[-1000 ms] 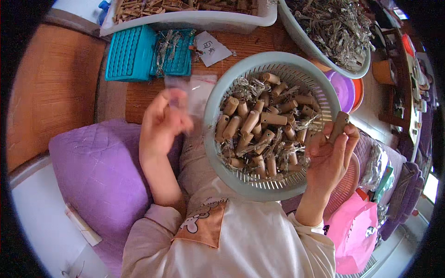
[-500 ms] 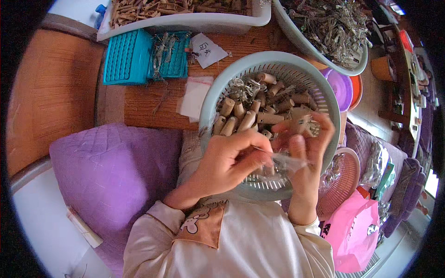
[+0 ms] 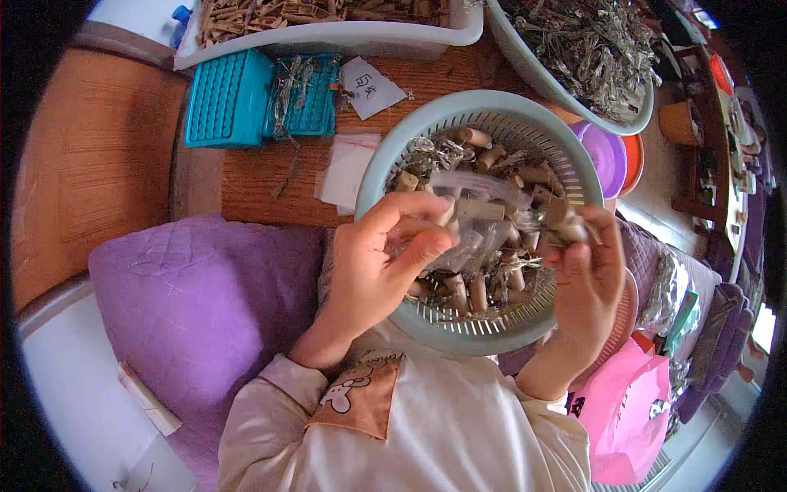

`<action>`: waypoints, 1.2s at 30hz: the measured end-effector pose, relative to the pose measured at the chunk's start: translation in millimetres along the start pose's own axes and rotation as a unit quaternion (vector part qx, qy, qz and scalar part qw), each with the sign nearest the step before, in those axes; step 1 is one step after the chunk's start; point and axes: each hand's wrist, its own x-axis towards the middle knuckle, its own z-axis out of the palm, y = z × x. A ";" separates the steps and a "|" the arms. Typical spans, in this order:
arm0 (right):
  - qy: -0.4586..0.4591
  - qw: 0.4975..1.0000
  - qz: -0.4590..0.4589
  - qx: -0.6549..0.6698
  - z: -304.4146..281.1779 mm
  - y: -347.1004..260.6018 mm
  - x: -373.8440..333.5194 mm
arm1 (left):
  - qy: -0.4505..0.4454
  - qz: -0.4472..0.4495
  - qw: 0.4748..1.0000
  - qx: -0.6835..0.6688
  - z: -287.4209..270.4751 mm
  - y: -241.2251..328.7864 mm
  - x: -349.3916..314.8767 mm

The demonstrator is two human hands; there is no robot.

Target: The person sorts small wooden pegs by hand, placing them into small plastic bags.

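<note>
My left hand [image 3: 389,250] pinches a small clear plastic bag [image 3: 471,184], which hangs out to the right over a round grey-green basket [image 3: 479,100]. On the basket's right side, my right hand [image 3: 590,262] is closed around a tan cork stopper [image 3: 559,215]; whether it holds more than one is hard to tell. In the basket under both hands lie many tan cork stoppers [image 3: 479,211] and bundles of thin silvery wire [image 3: 438,154]. Part of the basket's contents shows blurred through the bag.
Flat clear bags [image 3: 348,176] lie left of the basket, near a white paper slip [image 3: 370,88] and teal trays [image 3: 228,98]. Behind stand a white bin [image 3: 352,37] of tan pieces and a basin [image 3: 638,123] of wire bundles. A purple cushion [image 3: 197,295] is at left, a pink bag [image 3: 627,410] at right.
My hands have moved apart, the right one rightward with the cork stopper. The clear bag, formerly between both hands, now spreads out from my left hand.
</note>
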 end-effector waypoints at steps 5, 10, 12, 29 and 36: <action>0.005 0.988 -0.103 -0.118 -13.0 -25.9 -5.2 | -0.010 0.018 0.999 0.046 0.9 2.0 0.8; 0.129 0.950 -0.202 -0.199 7.0 -31.4 -8.1 | -0.022 -0.029 0.990 0.138 -0.5 10.3 1.7; 0.115 0.891 -0.271 -0.346 13.6 -37.4 -8.2 | -0.030 -0.040 0.984 0.170 -0.4 13.1 2.1; -0.083 0.920 -0.106 -0.367 30.3 -50.3 9.5 | -0.138 -0.024 0.976 0.169 1.3 20.2 -0.7; -0.133 0.887 -0.082 -0.434 33.2 -51.3 11.5 | -0.099 0.048 0.978 0.178 8.0 19.7 -2.1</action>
